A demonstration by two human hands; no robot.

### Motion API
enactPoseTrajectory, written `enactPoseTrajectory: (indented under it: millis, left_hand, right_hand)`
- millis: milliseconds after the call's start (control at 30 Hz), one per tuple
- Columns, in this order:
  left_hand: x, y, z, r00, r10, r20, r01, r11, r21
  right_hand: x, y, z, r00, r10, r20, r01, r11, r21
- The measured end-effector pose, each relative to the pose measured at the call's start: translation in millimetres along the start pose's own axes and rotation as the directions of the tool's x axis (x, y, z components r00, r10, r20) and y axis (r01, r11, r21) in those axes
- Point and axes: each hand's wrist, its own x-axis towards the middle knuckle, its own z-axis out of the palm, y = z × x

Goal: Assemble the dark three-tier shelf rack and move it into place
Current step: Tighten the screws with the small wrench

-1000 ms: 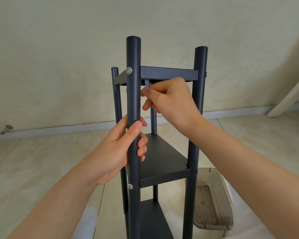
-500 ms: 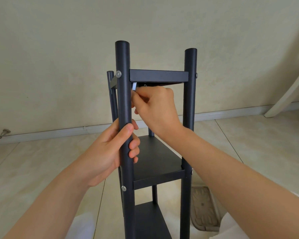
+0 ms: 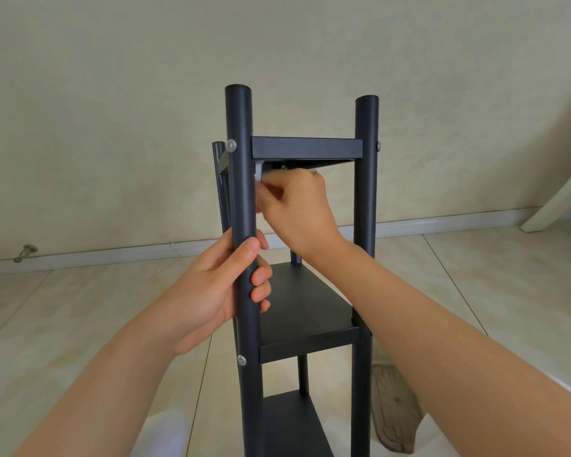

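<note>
We have the dark three-tier rack (image 3: 366, 209) standing upright on the tiled floor (image 3: 80, 324) in front of a pale wall (image 3: 112, 94). All three shelves sit between the posts, and silver screw heads (image 3: 231, 145) show at the top and middle joints of the near post (image 3: 241, 192). Our left hand (image 3: 208, 291) wraps round that post below the top shelf (image 3: 305, 147), steadying the frame. Our right hand (image 3: 299, 209) reaches under the top shelf and pinches a small silvery tool (image 3: 258, 169), seemingly a wrench or key, at the near-left corner. We judge assembly nearly finished, with a fastening at this corner in hand. Tightening it, checking the other joints and moving the rack into place remain.
</note>
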Motion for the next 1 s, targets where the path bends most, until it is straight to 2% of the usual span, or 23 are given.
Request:
enactPoseTrajectory:
  millis: [67, 133, 300, 500, 833, 1000]
  left_hand:
    - [-1, 0, -1, 1.000, -0.005, 0.001, 0.005, 1.000, -0.009]
    - [-2, 0, -2, 1.000, -0.010, 0.005, 0.010, 1.000, -0.028]
    - [-4, 0, -2, 1.000, -0.016, 0.014, 0.017, 1.000, -0.023]
    - [-3, -1, 0, 0.999, -0.012, 0.043, 0.012, 1.000, -0.001]
    - [2, -3, 3, 0.999, 0.000, 0.053, -0.002, 0.999, 0.036]
    - [3, -2, 2, 0.997, -0.005, 0.080, 0.001, 0.999, 0.044]
  right_hand:
    - [-2, 0, -4, 0.993, 0.048, 0.111, -0.044, 0.998, -0.034]
    - [-5, -2, -12, 0.985, 0.085, 0.149, -0.078, 0.996, -0.052]
    - [-11, -11, -36, 0.977, 0.158, 0.143, -0.164, 0.986, 0.029]
    - [-18, -22, -51, 0.977, 0.132, 0.169, -0.144, 0.988, 0.059]
    - [-14, -19, -47, 0.982, 0.146, 0.120, -0.159, 0.980, 0.115]
    - [-16, -13, -31, 0.993, 0.116, 0.026, -0.119, 0.980, 0.160]
